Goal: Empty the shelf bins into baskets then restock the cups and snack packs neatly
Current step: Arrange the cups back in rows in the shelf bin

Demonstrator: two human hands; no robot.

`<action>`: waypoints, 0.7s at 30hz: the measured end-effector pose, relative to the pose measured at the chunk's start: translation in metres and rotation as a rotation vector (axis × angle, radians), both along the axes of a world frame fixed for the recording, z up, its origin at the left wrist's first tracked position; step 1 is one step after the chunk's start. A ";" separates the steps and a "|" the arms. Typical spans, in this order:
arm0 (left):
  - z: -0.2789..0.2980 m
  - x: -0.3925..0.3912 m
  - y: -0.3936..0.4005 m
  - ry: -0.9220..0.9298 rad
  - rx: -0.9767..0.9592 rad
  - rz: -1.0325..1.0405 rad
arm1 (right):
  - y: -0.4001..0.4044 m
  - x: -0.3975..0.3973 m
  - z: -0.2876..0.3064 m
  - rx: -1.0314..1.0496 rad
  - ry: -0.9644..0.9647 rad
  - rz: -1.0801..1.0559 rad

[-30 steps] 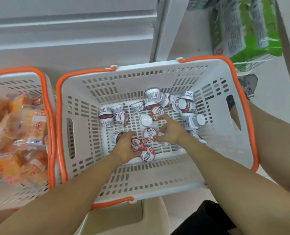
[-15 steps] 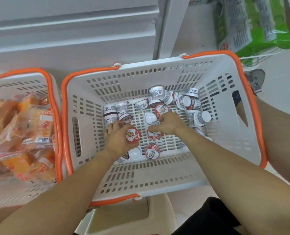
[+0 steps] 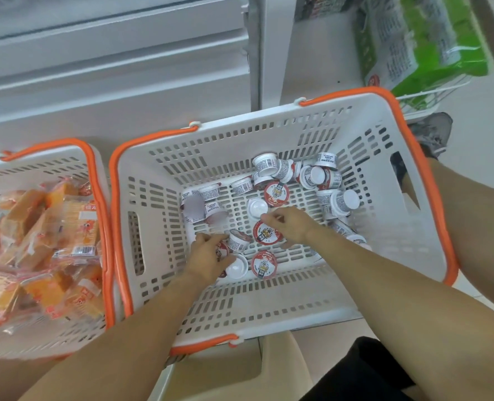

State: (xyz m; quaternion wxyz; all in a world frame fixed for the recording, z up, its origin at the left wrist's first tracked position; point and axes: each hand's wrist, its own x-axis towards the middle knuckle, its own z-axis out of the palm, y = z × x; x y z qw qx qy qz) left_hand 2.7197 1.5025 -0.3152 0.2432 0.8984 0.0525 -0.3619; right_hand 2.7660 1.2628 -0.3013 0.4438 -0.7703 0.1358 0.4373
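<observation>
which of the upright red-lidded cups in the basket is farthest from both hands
The red-lidded cup toward the basket's back wall, just beyond the upturned white cup. The other two red lids sit right by the right hand or nearer the person.

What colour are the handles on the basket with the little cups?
Orange handles on a white basket, seen clearly in the head view.

Bright, even, soft light leaves only faint shadows, while wide-angle distortion bends the white perforated plastic basket with orange rim (image 3: 379,146) and motion blur smears the frame edges.
</observation>
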 end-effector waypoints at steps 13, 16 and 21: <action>-0.015 0.005 -0.025 -0.020 -0.116 0.104 | 0.002 -0.007 -0.021 0.055 0.063 -0.143; -0.011 0.008 -0.018 -0.005 -0.163 0.162 | 0.001 -0.004 -0.016 0.091 0.127 -0.216; 0.014 0.017 -0.007 0.000 -0.369 0.342 | 0.003 0.011 0.020 0.237 0.205 -0.309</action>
